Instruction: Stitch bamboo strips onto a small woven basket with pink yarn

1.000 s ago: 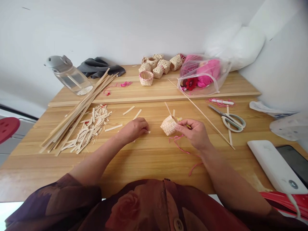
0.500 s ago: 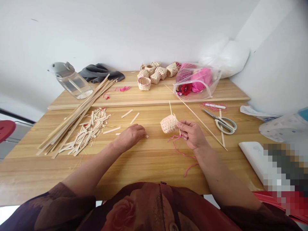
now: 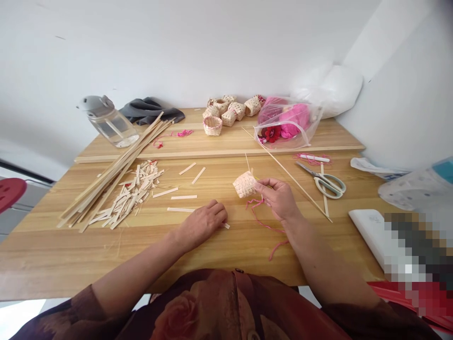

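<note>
My right hand [image 3: 278,196] is closed on the near right edge of a small woven basket [image 3: 244,184], raised a little over the table. A thin splint sticks up from the basket's far side, and pink yarn [image 3: 260,219] trails below it onto the tabletop. Low over the table, my left hand [image 3: 207,222] has its fingers bent together on a short wood strip [image 3: 227,225], whose end shows past the fingertips. Two more short strips lie flat by this hand, one a white strip [image 3: 180,209] and one a strip [image 3: 184,197] farther back.
Scissors [image 3: 327,185] lie at the right, beside a long splint [image 3: 290,174]. Offcuts [image 3: 138,193] and a bundle of long strips [image 3: 116,165] cover the left, near a water bottle [image 3: 113,125]. Finished baskets [image 3: 213,126] and a yarn bag [image 3: 295,122] stand behind.
My left hand has come nearer and slightly right, uncovering short strips on the table. My right hand still holds the basket, which has shifted slightly left.
</note>
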Motion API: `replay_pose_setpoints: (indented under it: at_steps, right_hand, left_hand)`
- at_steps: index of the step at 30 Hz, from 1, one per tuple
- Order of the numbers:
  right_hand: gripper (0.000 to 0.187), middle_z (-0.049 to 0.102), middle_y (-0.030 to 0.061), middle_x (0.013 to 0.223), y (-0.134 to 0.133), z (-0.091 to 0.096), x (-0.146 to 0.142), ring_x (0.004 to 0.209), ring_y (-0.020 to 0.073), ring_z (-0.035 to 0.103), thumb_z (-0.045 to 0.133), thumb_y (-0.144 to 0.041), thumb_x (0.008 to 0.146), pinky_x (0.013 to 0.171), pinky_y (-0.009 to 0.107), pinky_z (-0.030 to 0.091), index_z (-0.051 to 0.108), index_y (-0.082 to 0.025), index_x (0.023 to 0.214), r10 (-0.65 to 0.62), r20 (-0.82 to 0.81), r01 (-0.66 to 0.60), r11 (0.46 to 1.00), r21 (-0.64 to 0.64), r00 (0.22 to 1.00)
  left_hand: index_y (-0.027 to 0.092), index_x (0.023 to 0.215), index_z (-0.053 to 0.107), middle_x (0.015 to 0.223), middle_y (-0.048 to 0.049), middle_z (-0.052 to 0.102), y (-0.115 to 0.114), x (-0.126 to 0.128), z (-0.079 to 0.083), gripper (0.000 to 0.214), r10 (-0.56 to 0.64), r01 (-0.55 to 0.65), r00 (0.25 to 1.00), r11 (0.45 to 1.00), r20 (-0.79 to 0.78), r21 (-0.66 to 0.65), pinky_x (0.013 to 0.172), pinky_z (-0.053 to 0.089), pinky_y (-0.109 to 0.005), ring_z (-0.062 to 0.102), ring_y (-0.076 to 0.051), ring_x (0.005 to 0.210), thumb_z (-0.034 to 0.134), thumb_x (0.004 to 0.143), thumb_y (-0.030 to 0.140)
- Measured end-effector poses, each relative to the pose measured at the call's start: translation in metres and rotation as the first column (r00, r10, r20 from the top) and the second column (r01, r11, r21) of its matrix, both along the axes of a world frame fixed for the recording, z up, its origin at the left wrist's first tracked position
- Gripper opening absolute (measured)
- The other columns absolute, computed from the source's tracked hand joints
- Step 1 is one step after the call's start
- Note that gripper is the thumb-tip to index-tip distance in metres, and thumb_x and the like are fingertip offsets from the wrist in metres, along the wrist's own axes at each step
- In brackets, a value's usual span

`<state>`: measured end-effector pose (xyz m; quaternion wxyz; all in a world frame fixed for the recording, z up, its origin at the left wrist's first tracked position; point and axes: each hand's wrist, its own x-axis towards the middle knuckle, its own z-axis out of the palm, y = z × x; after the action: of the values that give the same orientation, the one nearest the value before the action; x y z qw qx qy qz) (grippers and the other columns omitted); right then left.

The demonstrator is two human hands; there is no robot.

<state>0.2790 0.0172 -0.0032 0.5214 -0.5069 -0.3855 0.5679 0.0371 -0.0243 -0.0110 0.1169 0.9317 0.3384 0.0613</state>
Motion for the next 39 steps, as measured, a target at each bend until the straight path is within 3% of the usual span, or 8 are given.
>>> replay_pose_setpoints:
  at_steps: [4, 10, 13, 16, 22, 30, 39]
  right_hand:
    - [0.039, 0.071, 0.0032, 0.075, 0.001, -0.005, 0.0, 0.067, 0.0142, 0.062, 0.088, -0.046, 0.056, 0.056, 0.026, 0.047, 0.07, -0.017, 0.074, 0.008, 0.054, -0.011, 0.999, 0.045, 0.999]
    - [0.033, 0.066, 0.0004, 0.067, -0.001, -0.009, -0.002, 0.063, 0.0122, 0.057, 0.085, -0.044, 0.063, 0.06, 0.027, 0.048, 0.072, -0.016, 0.074, 0.047, 0.185, -0.067, 0.993, 0.098, 0.982]
    - [0.028, 0.051, -0.0049, 0.055, -0.006, -0.005, -0.006, 0.052, 0.0079, 0.043, 0.083, -0.04, 0.065, 0.052, 0.024, 0.039, 0.073, -0.015, 0.071, 0.068, 0.279, -0.104, 0.987, 0.119, 0.958]
    - [0.026, 0.039, -0.0077, 0.052, -0.013, 0.001, -0.01, 0.049, 0.0067, 0.034, 0.08, -0.04, 0.069, 0.048, 0.024, 0.034, 0.072, -0.016, 0.071, 0.084, 0.348, -0.14, 0.981, 0.137, 0.934]
    - [0.026, 0.034, -0.0085, 0.052, -0.022, 0.005, -0.013, 0.05, 0.0069, 0.033, 0.078, -0.041, 0.071, 0.049, 0.024, 0.033, 0.069, -0.017, 0.07, 0.142, 0.397, -0.212, 0.967, 0.14, 0.907]
    - [0.023, 0.037, -0.0077, 0.051, -0.024, 0.004, -0.012, 0.048, 0.0071, 0.032, 0.076, -0.04, 0.075, 0.048, 0.024, 0.029, 0.072, -0.017, 0.074, 0.214, 0.463, -0.305, 0.944, 0.129, 0.86]
    - [0.028, 0.035, -0.0073, 0.051, -0.024, 0.006, -0.011, 0.049, 0.0071, 0.029, 0.071, -0.044, 0.081, 0.047, 0.024, 0.023, 0.074, -0.016, 0.078, 0.261, 0.486, -0.363, 0.923, 0.126, 0.834]
  left_hand:
    - [0.016, 0.094, 0.057, 0.101, -0.0075, 0.061, -0.007, -0.001, -0.003, 0.017, -0.025, 0.029, 0.998, 0.997, -0.055, 0.069, 0.083, 0.049, -0.032, 0.051, -0.021, 0.093, 0.044, 0.103, 0.022]
    - [0.016, 0.098, 0.057, 0.099, -0.0076, 0.063, -0.012, -0.001, -0.01, 0.018, 0.004, 0.013, 0.995, 0.984, -0.099, 0.175, 0.08, 0.051, -0.032, 0.054, -0.021, 0.091, 0.041, 0.104, 0.019]
    - [0.015, 0.106, 0.056, 0.1, -0.0076, 0.064, -0.017, 0.0, -0.002, 0.018, 0.026, -0.037, 0.998, 0.981, 0.058, 0.188, 0.079, 0.052, -0.031, 0.056, -0.02, 0.09, 0.038, 0.104, 0.014]
    - [0.017, 0.117, 0.056, 0.11, -0.0081, 0.064, -0.018, 0.003, 0.014, 0.02, 0.044, -0.103, 0.963, 0.972, 0.265, 0.212, 0.09, 0.051, -0.032, 0.057, -0.019, 0.1, 0.045, 0.102, 0.012]
    - [0.023, 0.102, 0.066, 0.098, -0.0029, 0.067, -0.009, 0.016, 0.043, 0.009, 0.098, -0.247, 0.868, 0.936, 0.487, 0.252, 0.081, 0.052, -0.028, 0.061, -0.015, 0.09, 0.06, 0.097, 0.019]
    - [0.017, 0.094, 0.067, 0.091, -0.006, 0.067, 0.009, 0.028, 0.05, 0.021, 0.056, -0.125, 0.969, 0.95, 0.24, 0.286, 0.082, 0.049, -0.034, 0.056, -0.02, 0.088, 0.048, 0.103, 0.023]
    - [0.018, 0.092, 0.068, 0.087, -0.0033, 0.067, 0.021, 0.026, 0.046, 0.014, 0.095, -0.166, 0.925, 0.972, 0.369, 0.166, 0.076, 0.047, -0.028, 0.06, -0.016, 0.082, 0.058, 0.099, 0.025]
